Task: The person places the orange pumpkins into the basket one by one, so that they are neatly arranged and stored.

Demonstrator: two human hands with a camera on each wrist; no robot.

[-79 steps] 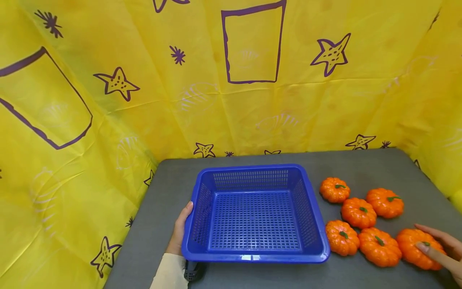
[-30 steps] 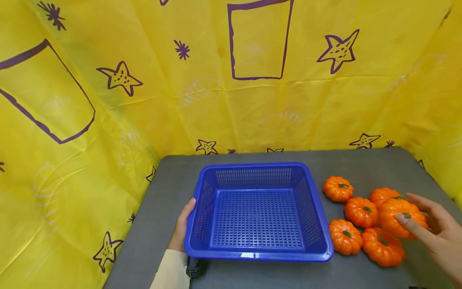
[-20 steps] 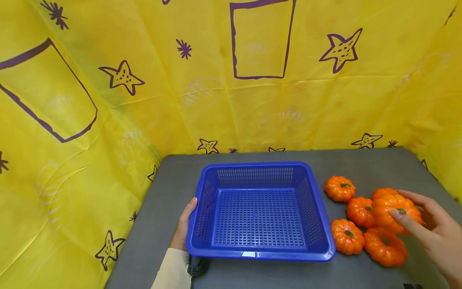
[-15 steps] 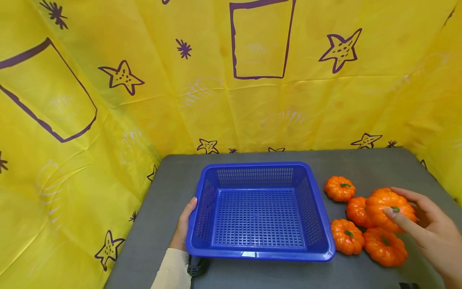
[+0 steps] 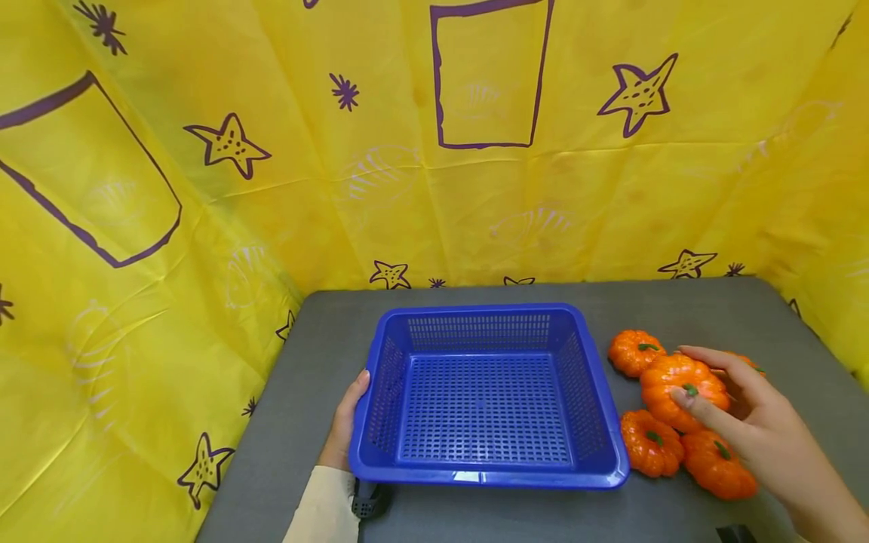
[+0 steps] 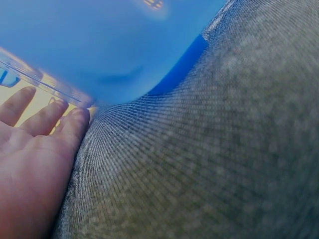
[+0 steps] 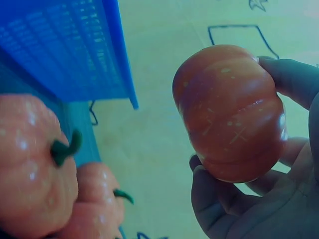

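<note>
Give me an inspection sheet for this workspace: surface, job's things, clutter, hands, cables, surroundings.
Surface: grey table, cloth-like weave in the left wrist view.
Job's things: blue basket with nothing in it; held pumpkin lifted right of it; at least four more pumpkins on the table, the far pumpkin lying nearest the basket's back corner.
Clutter: small black object under the basket's front left corner, unclear what.
Hands: left hand rests against the basket's left wall; right hand grips the held pumpkin, fingers curled round it.
Cables: nothing seen.
Surroundings: yellow sheet with purple stars and squares behind and beside the table.
</note>
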